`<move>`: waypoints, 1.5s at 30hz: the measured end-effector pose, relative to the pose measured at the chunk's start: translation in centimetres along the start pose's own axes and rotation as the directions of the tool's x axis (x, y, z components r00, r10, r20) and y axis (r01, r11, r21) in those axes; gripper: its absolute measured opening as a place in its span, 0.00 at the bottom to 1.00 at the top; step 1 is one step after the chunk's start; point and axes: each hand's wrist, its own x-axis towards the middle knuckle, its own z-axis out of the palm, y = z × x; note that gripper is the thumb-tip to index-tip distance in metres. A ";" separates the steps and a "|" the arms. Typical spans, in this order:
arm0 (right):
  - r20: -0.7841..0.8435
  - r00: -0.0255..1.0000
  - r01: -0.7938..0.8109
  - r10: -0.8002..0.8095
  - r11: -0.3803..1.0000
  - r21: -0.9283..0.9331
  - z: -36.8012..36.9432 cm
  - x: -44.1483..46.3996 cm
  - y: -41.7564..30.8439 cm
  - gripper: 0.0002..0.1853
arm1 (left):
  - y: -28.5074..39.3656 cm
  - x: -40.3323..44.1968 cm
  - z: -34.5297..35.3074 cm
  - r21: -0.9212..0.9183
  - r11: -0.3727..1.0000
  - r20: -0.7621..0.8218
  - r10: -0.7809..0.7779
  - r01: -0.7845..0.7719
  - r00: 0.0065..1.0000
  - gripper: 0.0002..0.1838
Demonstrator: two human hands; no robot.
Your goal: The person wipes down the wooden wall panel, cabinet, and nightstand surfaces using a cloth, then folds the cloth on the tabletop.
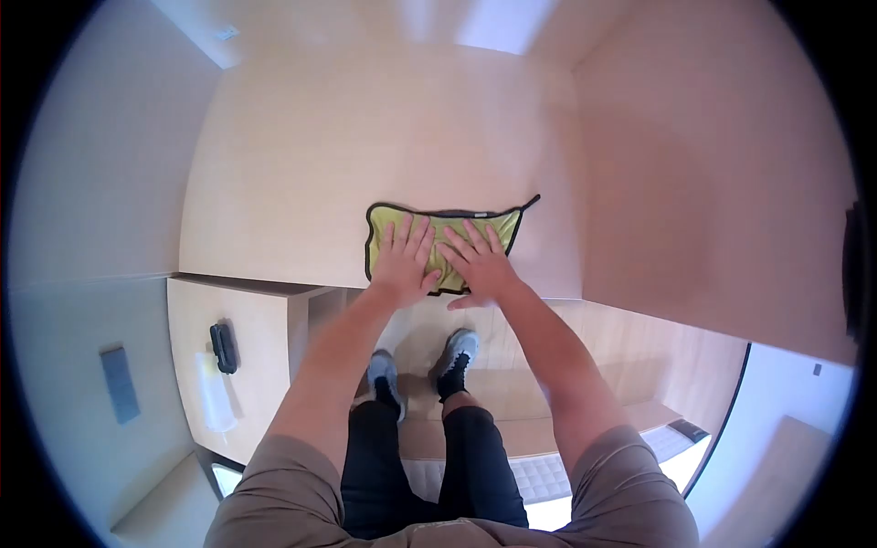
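Yellow-green cloth (pixel 448 277) with a dark hem (pixel 368 245) lies at the near edge of a pale wood desk (pixel 365 137). The left hand (pixel 402 260) and right hand (pixel 484 263) rest flat on it side by side, fingers spread, grasping nothing. It looks light, soft and limp, hardly fragile, and likely to slide or bunch under the palms. The hem, or the tab (pixel 532 202) at the far right corner, seems the surest hold.

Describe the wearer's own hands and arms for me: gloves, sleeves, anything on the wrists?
The left hand and right hand are both ungloved, with no ring, watch or band visible. The left sleeve and right sleeve are short, loose and plain grey-brown, with no marking visible on either.
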 end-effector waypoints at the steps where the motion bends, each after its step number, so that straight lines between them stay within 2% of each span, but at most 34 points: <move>1: 0.027 1.000 -0.009 0.010 1.000 -0.028 0.2 -0.2 -0.3 0.55 | 0.0 0.3 0.1 0.001 1.000 -0.024 -0.003 0.003 1.000 0.42; 3: 0.068 0.997 -0.022 0.026 0.998 -0.051 1.2 -1.1 -0.8 0.55 | 0.6 -0.5 0.0 -0.016 1.000 0.010 -0.015 0.015 1.000 0.42; 5: 0.004 0.999 -0.047 0.049 0.984 -0.170 1.8 -1.2 -0.8 0.56 | 0.6 -1.0 0.2 -0.001 1.000 -0.012 -0.011 0.011 1.000 0.43; 6: 0.018 0.998 -0.062 0.066 0.985 -0.163 1.6 -1.5 -1.4 0.51 | 1.2 -1.6 0.5 -0.043 0.999 -0.022 -0.015 0.014 1.000 0.43; 7: 0.014 0.999 -0.038 0.041 0.985 -0.169 1.9 -1.4 -1.1 0.51 | 1.3 -1.7 0.5 -0.068 0.997 -0.044 -0.022 0.019 0.999 0.44; 9: -0.093 0.996 -0.009 -0.008 0.984 -0.177 2.4 -0.7 -0.3 0.46 | 0.8 -1.4 0.0 -0.025 0.999 -0.053 -0.033 0.032 0.998 0.45; 11: -0.060 0.998 -0.023 0.013 0.984 -0.176 3.0 -1.5 -0.8 0.42 | 1.6 -2.0 -0.5 -0.014 1.000 -0.047 -0.020 0.019 0.999 0.46; 12: -0.081 0.997 -0.025 0.012 0.988 -0.155 2.7 -1.6 -0.8 0.43 | 1.8 -2.2 -1.2 0.082 0.997 -0.090 0.012 -0.004 0.996 0.42; 13: -0.112 0.994 -0.019 0.003 0.990 -0.138 2.0 -1.6 -1.1 0.43 | 1.9 -1.7 -0.1 0.081 0.997 -0.088 0.005 0.002 0.996 0.42; 15: -0.142 0.990 0.012 -0.026 0.995 -0.103 2.8 -2.7 -2.5 0.40 | 1.6 -2.0 0.8 0.179 0.983 -0.027 0.052 -0.046 0.998 0.30; 17: -0.141 0.988 -0.015 0.061 0.950 0.311 4.4 -6.1 -4.8 0.34 | 4.7 -5.5 -3.8 -0.077 0.996 0.196 -0.035 0.051 0.980 0.13; 19: -0.019 0.976 -0.149 0.216 0.733 0.663 3.9 -10.5 -9.0 0.30 | 6.9 -10.7 -3.2 -0.134 0.986 0.271 -0.063 0.103 0.961 0.11; 21: -0.114 0.963 -0.122 0.244 0.773 0.622 4.9 -13.9 -11.0 0.29 | 9.1 -15.9 -2.4 -0.276 0.922 0.137 -0.241 0.271 0.961 0.11; 22: -0.178 0.956 -0.072 0.232 0.778 0.624 4.9 -15.6 -12.2 0.27 | 10.3 -18.9 -2.8 -0.272 0.911 0.126 -0.287 0.311 0.950 0.11; 24: -0.254 0.947 0.002 0.195 0.790 0.613 5.0 -18.1 -13.7 0.26 | 11.9 -23.4 -3.5 -0.497 0.823 -0.072 -0.355 0.275 0.932 0.12; 25: -0.260 0.946 0.006 0.196 0.788 0.616 4.9 -18.9 -14.1 0.23 | 12.0 -25.0 -4.1 -0.488 0.826 -0.101 -0.373 0.280 0.922 0.12; 27: -0.270 0.945 0.020 0.186 0.790 0.613 3.7 -21.0 -16.8 0.20 | 13.8 -29.1 -6.6 -0.513 0.847 -0.329 -0.343 0.138 0.880 0.10; 29: -0.243 0.931 -0.051 0.272 0.758 0.651 0.8 -23.2 -20.6 0.14 | 14.2 -33.4 -9.9 -0.473 0.870 -0.313 -0.318 0.144 0.895 0.09; 31: -0.281 0.925 0.003 0.255 0.736 0.677 -0.3 -23.5 -22.3 0.11 | 13.0 -36.5 -10.9 -0.435 0.888 -0.276 -0.290 0.150 0.916 0.09; 33: -0.339 0.923 0.103 0.182 0.732 0.673 -2.3 -23.3 -24.7 0.10 | 11.2 -38.6 -10.7 -0.443 0.892 -0.426 -0.294 0.086 0.856 0.08; 35: -0.449 0.892 0.201 0.058 0.838 0.507 -3.0 -21.7 -26.6 0.10 | 10.9 -42.1 -13.4 -0.520 0.840 -0.421 -0.409 0.154 0.810 0.08; 37: -0.464 0.884 0.237 -0.050 0.905 0.354 -5.3 -21.0 -31.5 0.11 | 9.8 -45.7 -15.5 -0.723 0.651 -0.295 -0.594 0.231 0.749 0.09; 39: -0.429 0.889 0.327 -0.161 0.879 0.347 -6.7 -19.4 -35.9 0.12 | 8.9 -48.8 -17.4 -0.871 0.420 -0.165 -0.739 0.255 0.653 0.11; 41: -0.452 0.864 0.380 -0.220 0.875 0.299 -6.6 -17.1 -40.2 0.12 | 7.0 -52.3 -17.3 -0.926 0.360 -0.208 -0.739 0.116 0.641 0.11; 42: -0.460 0.863 0.367 -0.208 0.884 0.290 -6.5 -16.5 -42.6 0.12 | 6.2 -54.0 -16.9 -0.925 0.362 -0.207 -0.738 0.118 0.642 0.11; 43: -0.470 0.860 0.357 -0.197 0.891 0.279 -6.3 -16.0 -44.9 0.13 | 5.4 -55.5 -16.3 -0.705 0.684 -0.507 -0.671 0.187 0.541 0.13; 44: -0.472 0.859 0.359 -0.197 0.890 0.281 -5.8 -15.5 -46.6 0.13 | 4.4 -56.9 -15.7 -0.378 0.878 -0.752 -0.476 0.294 0.457 0.16; 45: -0.604 0.750 0.471 -0.269 0.859 0.201 -4.9 -15.0 -48.0 0.15 | 3.6 -58.4 -15.0 -0.377 0.878 -0.751 -0.476 0.296 0.458 0.16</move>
